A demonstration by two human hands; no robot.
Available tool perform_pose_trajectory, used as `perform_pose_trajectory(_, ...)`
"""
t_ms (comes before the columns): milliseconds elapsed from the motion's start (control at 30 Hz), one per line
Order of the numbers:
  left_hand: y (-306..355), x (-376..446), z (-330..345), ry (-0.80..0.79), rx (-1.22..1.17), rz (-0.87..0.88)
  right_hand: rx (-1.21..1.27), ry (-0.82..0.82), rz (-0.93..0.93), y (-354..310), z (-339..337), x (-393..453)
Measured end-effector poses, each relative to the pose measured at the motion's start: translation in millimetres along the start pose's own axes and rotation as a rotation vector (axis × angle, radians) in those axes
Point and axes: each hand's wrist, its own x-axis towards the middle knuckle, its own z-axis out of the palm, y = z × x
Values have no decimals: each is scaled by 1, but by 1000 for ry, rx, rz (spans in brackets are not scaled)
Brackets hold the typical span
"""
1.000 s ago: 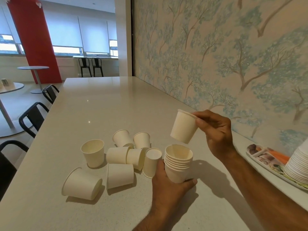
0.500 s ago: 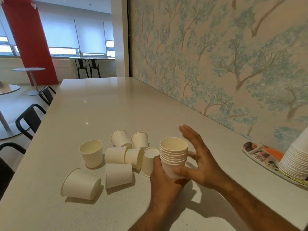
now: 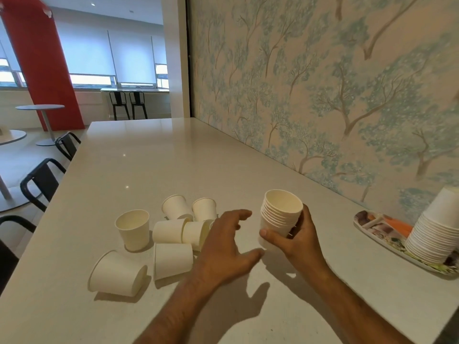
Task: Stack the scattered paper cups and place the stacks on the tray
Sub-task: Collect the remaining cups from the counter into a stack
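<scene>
My right hand (image 3: 296, 240) grips a short stack of nested white paper cups (image 3: 280, 214), tilted slightly left, just above the counter. My left hand (image 3: 224, 247) hovers open with fingers spread, over the right side of a cluster of loose white cups (image 3: 173, 230). In that cluster one cup stands upright (image 3: 133, 229), and several lie on their sides, including a large one nearest me (image 3: 116, 273). A patterned tray (image 3: 380, 230) lies at the far right against the wall, with a tall stack of upside-down cups (image 3: 437, 227) on it.
The long pale counter (image 3: 139, 157) runs away from me along a wall papered with trees (image 3: 323, 83). Black chairs (image 3: 42, 180) line the counter's left edge. Round tables and a red column stand further back on the left.
The cup from my right hand went onto the stack. The stack then passed from my left hand to my right and shifted right. My left hand opened and moved toward the loose cups.
</scene>
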Motion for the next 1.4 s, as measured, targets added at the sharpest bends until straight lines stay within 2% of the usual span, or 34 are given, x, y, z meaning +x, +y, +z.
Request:
perform_pose_trajectory(167, -12, 16, -33, 18, 184, 79, -55, 15, 125, 26, 5, -3)
perform_pose_trajectory(300, -24, 31, -42, -172, 582, 3, -162, -34, 121, 36, 7, -3)
perform_pose_trajectory(367, -30, 36, -39, -256, 701, -13, -187, -56, 117, 37, 9, -4)
perform_pose_trajectory(467, -34, 41, -34, -319, 789, -21, -196, -61, 118, 39, 11, -6)
perform_pose_trajectory(600, -31, 45, -32, -270, 799, 22, -208, -53, 121, 40, 12, -7)
perform_pose_trajectory(700, -21, 51, -37, -102, 629, 54, -214, -46, 117, 40, 12, -7)
perform_pose_trajectory(800, -4, 55, -47, 186, 370, 68, -224, -43, 120, 39, 12, -8)
perform_pose_trajectory(900, 7, 56, -47, 372, 91, -14, -228, -38, 120, 36, 13, -10)
perform_pose_trajectory(1000, 11, 50, -30, 345, -303, -122, -218, -47, 119, 32, 15, -12)
perform_pose_trajectory(1067, 11, 44, -14, 280, -451, -166, -202, -63, 114, 30, 17, -14)
perform_pose_trajectory(1400, 7, 21, 33, 162, -565, -198, -177, -77, 133, 20, 31, -22)
